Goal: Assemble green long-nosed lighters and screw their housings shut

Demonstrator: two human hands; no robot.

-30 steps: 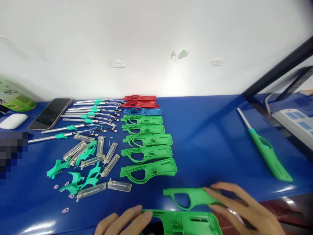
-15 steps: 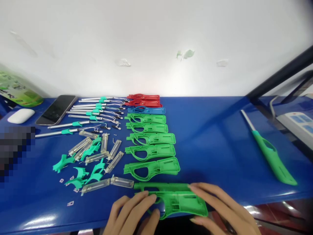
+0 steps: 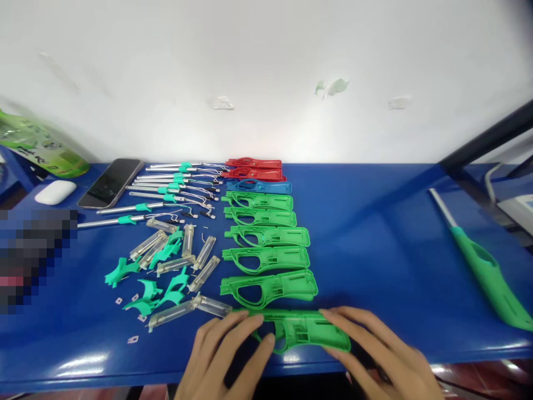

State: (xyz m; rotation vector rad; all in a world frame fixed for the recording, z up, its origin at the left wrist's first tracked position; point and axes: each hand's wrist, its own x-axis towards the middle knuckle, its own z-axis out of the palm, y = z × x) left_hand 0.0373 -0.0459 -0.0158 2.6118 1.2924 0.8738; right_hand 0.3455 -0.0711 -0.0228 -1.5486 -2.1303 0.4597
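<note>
Near the table's front edge lies a green plastic shell half (image 3: 308,330), its hollow side up. My left hand (image 3: 233,355) grips its narrow end by the trigger loop, thumb below and fingers above. The wide end is between the thumb and fingers of my right hand (image 3: 370,344). Just beyond it, a row of green shell halves (image 3: 268,286) runs back toward the wall, with a blue shell (image 3: 266,186) and red shells (image 3: 260,163) at the far end. A clear fuel tank (image 3: 212,305) lies beside my left fingertips.
On the left are metal rods with wires (image 3: 112,221), teal triggers (image 3: 120,271), clear tanks (image 3: 204,273) and small metal pieces (image 3: 133,339). Behind them lie a phone (image 3: 110,183), a white case (image 3: 55,192) and a green bottle (image 3: 45,150). An assembled green lighter (image 3: 491,278) lies at right.
The held shell half has moved slightly away from me, up against the edge of the strip behind it, and both hands moved with it. The view has shifted a little left.
</note>
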